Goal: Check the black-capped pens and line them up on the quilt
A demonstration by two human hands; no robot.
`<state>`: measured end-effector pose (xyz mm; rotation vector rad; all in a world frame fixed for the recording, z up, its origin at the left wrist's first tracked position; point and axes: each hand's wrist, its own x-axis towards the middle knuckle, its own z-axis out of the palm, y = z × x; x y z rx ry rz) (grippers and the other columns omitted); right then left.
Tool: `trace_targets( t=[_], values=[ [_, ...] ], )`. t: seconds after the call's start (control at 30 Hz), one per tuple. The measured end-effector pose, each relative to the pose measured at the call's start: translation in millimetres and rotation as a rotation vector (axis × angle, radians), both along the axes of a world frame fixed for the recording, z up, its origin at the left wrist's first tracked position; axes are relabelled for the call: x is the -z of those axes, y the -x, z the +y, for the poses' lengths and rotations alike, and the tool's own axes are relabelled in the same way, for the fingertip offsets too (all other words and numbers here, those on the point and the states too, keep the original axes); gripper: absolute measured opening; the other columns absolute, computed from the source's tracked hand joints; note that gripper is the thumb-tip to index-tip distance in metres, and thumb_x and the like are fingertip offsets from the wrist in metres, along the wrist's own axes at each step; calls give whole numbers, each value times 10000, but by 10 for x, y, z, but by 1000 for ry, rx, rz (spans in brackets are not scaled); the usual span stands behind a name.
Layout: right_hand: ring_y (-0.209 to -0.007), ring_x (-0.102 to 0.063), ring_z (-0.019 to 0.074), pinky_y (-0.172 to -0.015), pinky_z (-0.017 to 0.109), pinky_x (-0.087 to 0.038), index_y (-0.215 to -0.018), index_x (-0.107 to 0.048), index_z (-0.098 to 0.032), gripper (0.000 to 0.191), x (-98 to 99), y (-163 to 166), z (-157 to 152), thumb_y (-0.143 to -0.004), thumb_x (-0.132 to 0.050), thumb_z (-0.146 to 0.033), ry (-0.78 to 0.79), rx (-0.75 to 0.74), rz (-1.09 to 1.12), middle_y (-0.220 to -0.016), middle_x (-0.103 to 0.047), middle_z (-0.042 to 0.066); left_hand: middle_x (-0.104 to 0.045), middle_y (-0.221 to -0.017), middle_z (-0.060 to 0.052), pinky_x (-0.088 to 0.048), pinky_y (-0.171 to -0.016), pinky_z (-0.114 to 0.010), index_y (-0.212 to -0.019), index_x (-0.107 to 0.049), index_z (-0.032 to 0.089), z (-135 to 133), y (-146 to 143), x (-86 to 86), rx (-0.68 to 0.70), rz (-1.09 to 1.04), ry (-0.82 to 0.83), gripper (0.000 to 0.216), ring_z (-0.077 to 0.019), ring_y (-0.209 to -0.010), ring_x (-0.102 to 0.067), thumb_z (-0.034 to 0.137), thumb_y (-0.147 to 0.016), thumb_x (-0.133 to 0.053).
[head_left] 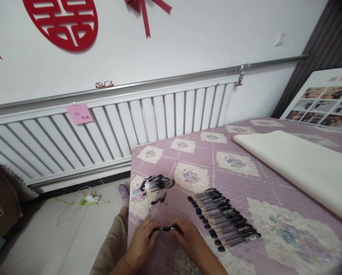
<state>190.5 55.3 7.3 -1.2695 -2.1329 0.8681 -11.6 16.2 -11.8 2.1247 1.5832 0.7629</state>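
Between my hands lies a pen with a black grip, held level just over the purple patterned cover. My left hand is closed around its barrel end. At the other end, the fingers of my right hand pinch near the pale tip; whether they hold a small part there is hidden. To the right, a row of clear-barrelled pens with black caps lies side by side. Beyond my left hand sits a pile of pen parts, with loose black caps and small tips nearer to me.
A folded cream sheet rests on the bed cover at the right. Behind stands a white radiator with a pink note. A power strip with cables lies on the floor at left. A photo board leans at far right.
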Motion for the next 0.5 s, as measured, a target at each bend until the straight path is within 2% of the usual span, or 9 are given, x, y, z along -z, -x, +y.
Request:
trace_targets(
  t=[0.07,0.2,0.33,0.5],
  values=[
    [-751,-556,167,-678,261,-377,-741,-598,-209,134,4,0,-2,-823,-512,-271,-6,9,-23,-771,-631,8,-628,-908,-35,-444,-796,-337,-978,-631,243,1,0,3,-4,6,-6,208,-200,-875,-561,264,-907,-438],
    [-782,-558,164,-704,260,-383,-857,-612,-212,101,16,-1,0,-807,-529,-240,-9,2,17,-830,-638,10,-632,-921,-34,-448,-812,-332,-986,-632,241,1,2,17,-9,3,-28,210,-194,-876,-566,259,-904,-439],
    [-741,-552,163,-675,260,-374,-764,-600,-200,117,11,-4,5,-821,-515,-256,-11,2,-3,-772,-628,8,-634,-903,-31,-451,-799,-323,-961,-638,241,-2,-1,13,-16,10,-29,203,-192,-864,-566,262,-904,-444],
    [-769,-560,163,-691,258,-379,-804,-609,-204,91,-20,-1,3,-802,-523,-235,0,-6,2,-804,-636,7,-638,-938,-32,-445,-827,-337,-999,-635,250,-4,2,20,-19,3,-26,208,-196,-893,-563,261,-904,-451]
  ],
)
